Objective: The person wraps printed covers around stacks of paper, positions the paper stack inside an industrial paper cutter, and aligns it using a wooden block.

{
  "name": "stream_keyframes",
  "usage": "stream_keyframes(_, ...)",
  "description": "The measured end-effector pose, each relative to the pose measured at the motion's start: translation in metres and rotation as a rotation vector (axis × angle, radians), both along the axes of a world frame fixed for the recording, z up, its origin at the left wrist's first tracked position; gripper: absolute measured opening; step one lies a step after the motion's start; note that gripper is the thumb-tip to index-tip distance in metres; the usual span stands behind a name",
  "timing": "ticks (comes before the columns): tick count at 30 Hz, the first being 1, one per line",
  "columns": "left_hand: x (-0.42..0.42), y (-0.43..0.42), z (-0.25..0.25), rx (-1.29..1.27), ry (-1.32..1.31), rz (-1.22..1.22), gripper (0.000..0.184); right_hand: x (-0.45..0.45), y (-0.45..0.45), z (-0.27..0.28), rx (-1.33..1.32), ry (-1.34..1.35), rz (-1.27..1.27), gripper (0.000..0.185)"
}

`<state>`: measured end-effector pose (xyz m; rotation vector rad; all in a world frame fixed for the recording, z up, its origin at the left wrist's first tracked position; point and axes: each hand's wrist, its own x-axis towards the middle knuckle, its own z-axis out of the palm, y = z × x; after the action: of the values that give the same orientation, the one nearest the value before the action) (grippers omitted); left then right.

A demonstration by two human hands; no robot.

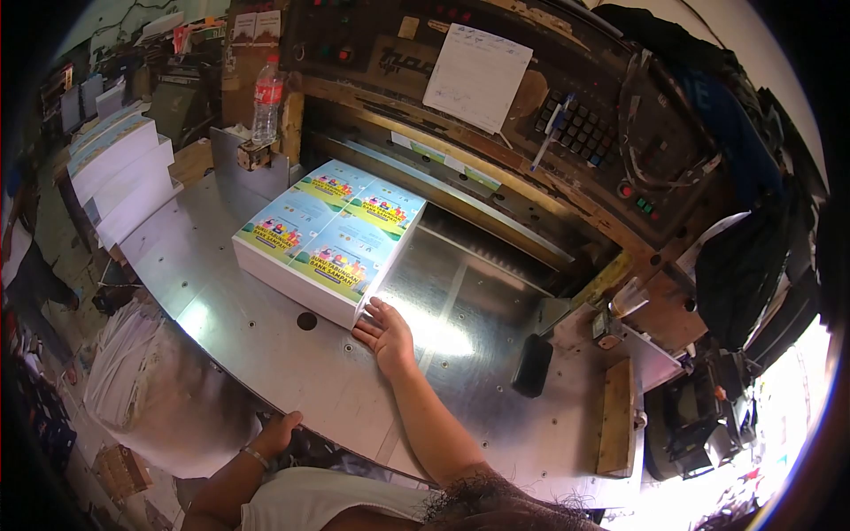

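Observation:
A thick stack of printed sheets (323, 239) lies on the metal table of a cutting machine. Its top sheet carries four colourful covers reading "Buku Tabungan Bank Sampah". My right hand (387, 338) is open, fingers apart, with the fingertips against the stack's near right corner. At the table's front edge, my left hand (279, 434) looks curled, with a bracelet on the wrist. Most of its fingers are hidden, so what it grips does not show.
A black oblong object (532, 365) lies on the table's right part. Further paper stacks (124, 173) stand at the left. A plastic bottle (266, 102) stands behind the table. The control panel above holds a written paper (478, 78), a pen (551, 133) and a keypad (580, 133).

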<state>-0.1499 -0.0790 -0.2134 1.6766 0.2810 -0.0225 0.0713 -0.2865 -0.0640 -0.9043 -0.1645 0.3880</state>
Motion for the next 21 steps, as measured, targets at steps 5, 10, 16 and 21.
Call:
stream_keyframes(5,-0.006,-0.005,0.021,0.032,0.014,0.013,0.040,-0.003,0.000,0.002,0.000,-0.019,0.003,0.058)
stream_keyframes(10,-0.006,-0.004,0.025,0.089,0.011,-0.001,0.038,-0.001,0.000,0.001,-0.007,-0.019,0.008,0.060)
stream_keyframes(16,0.000,-0.003,-0.006,-0.055,-0.077,0.052,0.038,-0.002,-0.001,0.004,-0.029,-0.030,0.015,0.058)
stream_keyframes(21,0.000,0.004,-0.002,0.091,-0.048,-0.039,0.041,-0.002,0.000,0.006,-0.036,-0.023,0.006,0.056)
